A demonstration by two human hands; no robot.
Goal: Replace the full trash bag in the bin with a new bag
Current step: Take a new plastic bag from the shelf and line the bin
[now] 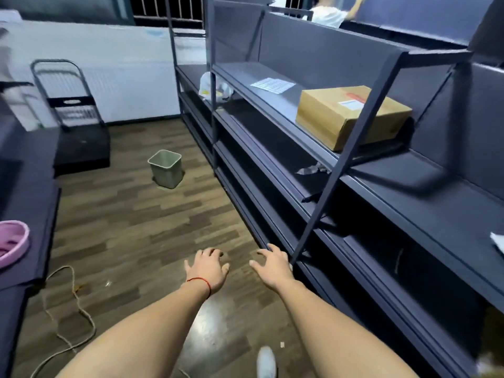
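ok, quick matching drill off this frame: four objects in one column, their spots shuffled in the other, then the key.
Things:
1. green bin
2. cardboard box
3. pink basin
4. rope

Places:
A. on the dark surface at the left edge
B. loose on the wood floor, lower left
C. standing on the floor beside the rack's bottom shelves
D. on an upper shelf of the dark metal rack

Pairs: 1-C, 2-D, 3-A, 4-B
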